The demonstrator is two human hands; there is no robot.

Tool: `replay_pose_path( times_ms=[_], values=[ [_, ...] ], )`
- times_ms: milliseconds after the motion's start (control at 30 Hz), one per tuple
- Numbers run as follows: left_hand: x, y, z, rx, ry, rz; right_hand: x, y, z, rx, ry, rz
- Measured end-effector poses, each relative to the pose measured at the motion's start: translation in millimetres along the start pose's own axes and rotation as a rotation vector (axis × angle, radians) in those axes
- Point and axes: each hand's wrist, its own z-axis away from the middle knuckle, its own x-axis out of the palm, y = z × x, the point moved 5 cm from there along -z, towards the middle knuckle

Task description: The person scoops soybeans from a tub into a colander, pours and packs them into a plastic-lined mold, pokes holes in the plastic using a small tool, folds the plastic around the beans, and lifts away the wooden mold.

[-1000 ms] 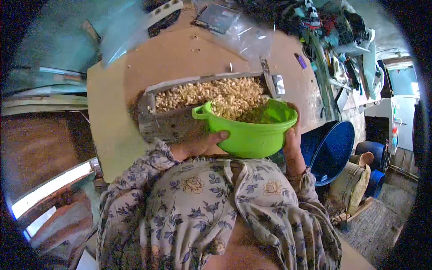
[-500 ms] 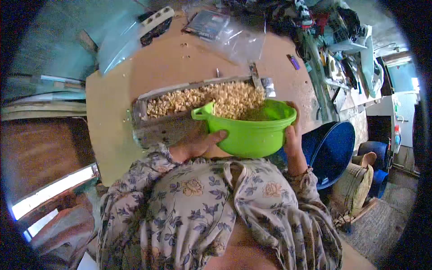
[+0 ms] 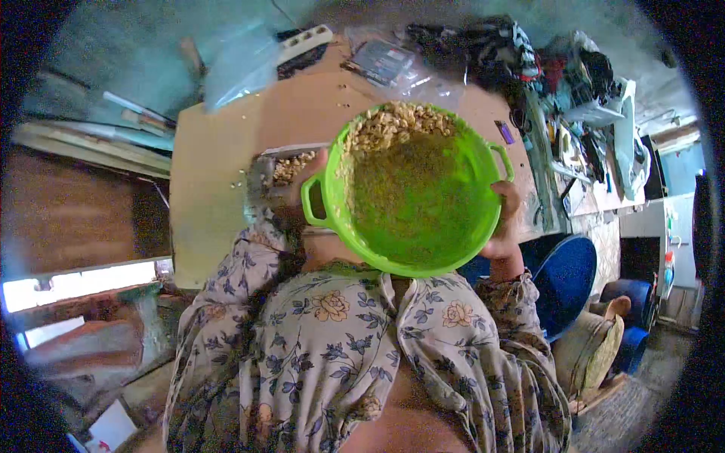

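Hands grasp the lime-green plastic basin on opposite sides: the left hand (image 3: 294, 202) at the left loop handle, its fingers partly hidden, the right hand (image 3: 508, 225) curled against the right wall below the other handle. The basin (image 3: 423, 234) is before the chest, over the near tabletop, its inside facing the wearer. Pale shelled kernels (image 3: 400, 124) bank against the far rim, some level with the edge, so a sharp jerk or steeper far-side dip could spill them. If the right fingers slipped on the smooth wall, the basin might roll rightward, towards the blue tub (image 3: 565, 283). Left beyond the left hand, more kernels lie in a wooden tray (image 3: 260, 179); overshooting pieces could miss it and scatter across the tan tabletop (image 3: 219, 162).
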Motion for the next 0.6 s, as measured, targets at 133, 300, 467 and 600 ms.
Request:
replay_pose_path(
  times_ms=[133,300,467,600],
  values=[
    [-8,48,4,-0.015,-0.106,-0.453,6,2,-45,0.041,-0.016,0.141],
    [-40,70,7,0.105,0.354,-0.597,39,8,-99,0.105,0.060,0.568],
    [-28,70,29,0.202,0.293,-0.615,130,68,-158,0.058,-0.434,0.509],
    [-38,80,35,0.383,0.409,-0.621,172,80,-156,0.335,-0.630,0.092]
  ],
)
